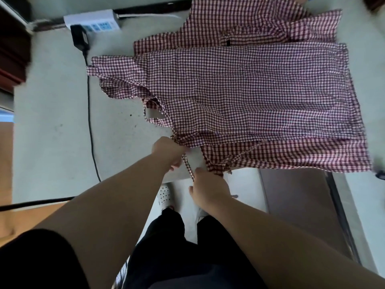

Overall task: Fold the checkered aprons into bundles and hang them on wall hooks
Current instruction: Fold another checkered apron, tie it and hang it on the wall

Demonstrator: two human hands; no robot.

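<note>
Apron strap [188, 165] in tight left grip [169, 152] and right grip [208, 190]

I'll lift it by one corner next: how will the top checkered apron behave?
Likely floppy: the top apron lies flat and creased on the table. Its narrow tie strap reaches past the edge, so it may trail. Thin cloth, probably light.

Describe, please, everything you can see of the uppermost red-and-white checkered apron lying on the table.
The uppermost red-and-white checkered cloth apron lies spread flat, slightly wrinkled, on the pale grey table, with its bib and looped neck straps to the left and its hem to the right. Its far edge overlaps a second checkered apron. At the near edge, by the table's rim, its thin tie strap runs between the left hand and the right hand, which both pinch it.
</note>
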